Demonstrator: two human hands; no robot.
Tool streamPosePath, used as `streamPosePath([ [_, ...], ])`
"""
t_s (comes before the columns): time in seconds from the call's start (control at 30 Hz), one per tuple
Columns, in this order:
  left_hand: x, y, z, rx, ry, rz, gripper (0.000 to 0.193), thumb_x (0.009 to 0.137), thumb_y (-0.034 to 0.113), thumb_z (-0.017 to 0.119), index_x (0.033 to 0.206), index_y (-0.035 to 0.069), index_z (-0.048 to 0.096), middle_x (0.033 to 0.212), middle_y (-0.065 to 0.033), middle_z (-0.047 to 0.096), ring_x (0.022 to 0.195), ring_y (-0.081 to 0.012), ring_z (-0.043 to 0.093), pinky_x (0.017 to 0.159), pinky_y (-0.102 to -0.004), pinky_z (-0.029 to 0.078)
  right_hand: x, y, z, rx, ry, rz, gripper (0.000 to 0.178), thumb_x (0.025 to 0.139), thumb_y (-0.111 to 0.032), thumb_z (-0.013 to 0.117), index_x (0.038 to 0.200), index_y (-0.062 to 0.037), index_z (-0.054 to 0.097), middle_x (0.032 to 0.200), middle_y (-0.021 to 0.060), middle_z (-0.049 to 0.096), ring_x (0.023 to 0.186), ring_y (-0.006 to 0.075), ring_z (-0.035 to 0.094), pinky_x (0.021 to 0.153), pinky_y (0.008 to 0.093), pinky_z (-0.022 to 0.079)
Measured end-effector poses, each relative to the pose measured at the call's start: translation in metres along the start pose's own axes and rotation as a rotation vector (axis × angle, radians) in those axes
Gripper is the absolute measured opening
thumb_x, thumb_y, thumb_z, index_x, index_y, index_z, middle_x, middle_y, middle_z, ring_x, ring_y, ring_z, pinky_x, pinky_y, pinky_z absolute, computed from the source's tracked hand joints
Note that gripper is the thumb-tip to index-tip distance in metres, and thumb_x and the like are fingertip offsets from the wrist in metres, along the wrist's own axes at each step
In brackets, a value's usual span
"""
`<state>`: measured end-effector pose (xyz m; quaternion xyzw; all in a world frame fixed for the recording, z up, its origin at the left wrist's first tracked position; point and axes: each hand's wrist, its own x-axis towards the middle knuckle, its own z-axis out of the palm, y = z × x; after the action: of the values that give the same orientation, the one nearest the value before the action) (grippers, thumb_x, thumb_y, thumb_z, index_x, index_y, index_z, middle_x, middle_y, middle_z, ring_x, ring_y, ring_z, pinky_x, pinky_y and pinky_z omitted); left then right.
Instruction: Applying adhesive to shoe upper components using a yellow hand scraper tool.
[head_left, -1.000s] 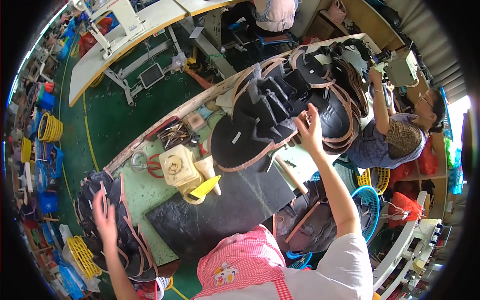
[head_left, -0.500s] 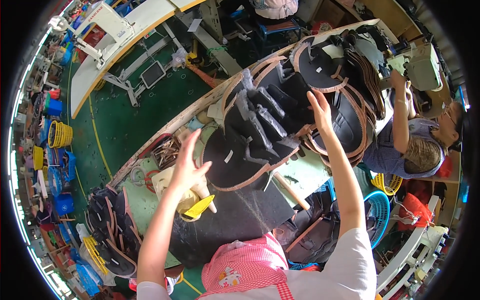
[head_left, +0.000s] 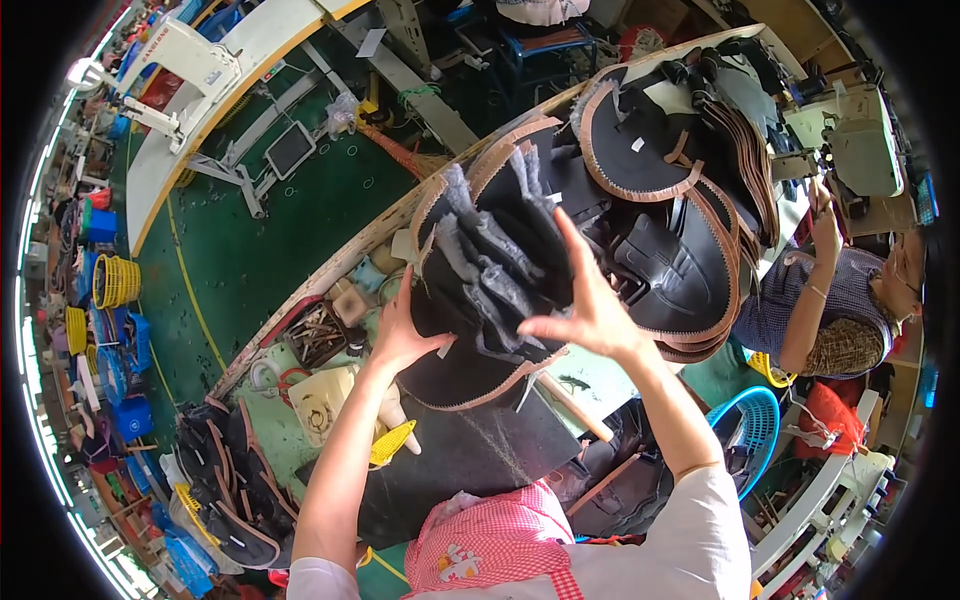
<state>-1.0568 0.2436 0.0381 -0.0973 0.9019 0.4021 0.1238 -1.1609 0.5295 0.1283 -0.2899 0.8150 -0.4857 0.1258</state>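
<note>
Both hands are on a bundle of black shoe pieces (head_left: 500, 270), flat cut shapes with tan stitched rims and grey fuzzy backs, held up over the middle of the worktop (head_left: 590, 385). The left hand (head_left: 400, 335) cups the bundle's lower left side from beneath, fingers curled against it. The right hand (head_left: 580, 300) lies spread over its right face, fingers pressing the leaves together, so each hand grips the same stack rather than being empty. Just beyond, toward the far edge of the worktop, a larger heap of similar black pieces (head_left: 680, 190) is piled, and the held bundle overlaps it in view; whether they touch cannot be told. Under the bundle lies a dark mat (head_left: 470, 455), with a yellow brush (head_left: 392, 442) and a cream container (head_left: 318, 400) at its left edge. The step in hand looks like gathering and squaring a stack. The next move would call for a firm two-handed hold so the loose leaves do not fan out or slip while the bundle is shifted.
</note>
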Motion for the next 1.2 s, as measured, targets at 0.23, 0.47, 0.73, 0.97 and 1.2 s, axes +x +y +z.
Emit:
streamPosePath([
  [0.23, -0.002, 0.000, 0.010, -0.228, 0.202, 0.087, 0.119, 0.054, 0.018, 0.090, 0.151, 0.006, 0.022, 0.099, -0.0061, 0.053, 0.092, -0.0197, 0.050, 0.087, -0.0308, 0.042, 0.002, 0.015, 0.020, 0.348, 0.081, 0.303, 0.102, 0.073, -0.005, 0.076, 0.152, -0.0150, 0.012, 0.131, 0.0198, 0.055, 0.123, 0.0261, 0.051, 0.106, 0.0373, 0.036],
  [0.47, -0.003, 0.035, 0.015, -0.154, 0.310, 0.280, 0.113, 0.057, 0.014, 0.088, 0.149, 0.003, 0.025, 0.091, -0.0036, 0.045, 0.075, -0.0161, 0.045, 0.069, -0.0274, 0.042, 0.010, 0.052, -0.014, 0.599, -0.105, 0.351, 0.066, 0.073, 0.000, 0.060, 0.137, -0.0030, 0.048, 0.128, 0.0083, 0.057, 0.120, 0.0173, 0.049, 0.105, 0.0290, 0.034],
  [0.73, 0.011, 0.022, 0.021, -0.062, 0.335, 0.382, 0.117, 0.058, 0.024, 0.091, 0.149, 0.003, 0.022, 0.126, -0.0168, 0.045, 0.112, -0.0314, 0.049, 0.096, -0.0405, 0.044, 0.062, 0.136, -0.056, -0.273, 0.357, 0.393, 0.044, 0.086, -0.023, 0.052, 0.113, 0.0110, 0.053, 0.114, 0.0328, 0.058, 0.116, 0.0425, 0.052, 0.103, 0.0404, 0.038],
  [0.97, 0.024, 0.005, 0.021, -0.123, 0.091, 0.282, 0.135, 0.057, 0.028, 0.093, 0.152, 0.004, 0.001, 0.150, -0.0240, 0.027, 0.136, -0.0378, 0.035, 0.110, -0.0431, 0.035, 0.105, 0.169, -0.071, 0.331, 0.244, 0.602, 0.052, 0.087, -0.037, 0.067, 0.124, -0.0022, 0.060, 0.117, 0.0054, 0.065, 0.103, 0.0213, 0.060, 0.092, 0.0327, 0.045],
  [1.2, 0.034, 0.011, 0.029, -0.254, 0.070, 0.255, 0.133, 0.056, 0.027, 0.093, 0.152, 0.003, 0.004, 0.147, -0.0229, 0.034, 0.134, -0.0360, 0.040, 0.108, -0.0415, 0.037, 0.107, 0.112, -0.078, 0.491, -0.174, 0.627, 0.088, 0.073, -0.044, 0.082, 0.141, -0.0038, 0.043, 0.130, 0.0130, 0.056, 0.119, 0.0213, 0.053, 0.104, 0.0324, 0.039],
])
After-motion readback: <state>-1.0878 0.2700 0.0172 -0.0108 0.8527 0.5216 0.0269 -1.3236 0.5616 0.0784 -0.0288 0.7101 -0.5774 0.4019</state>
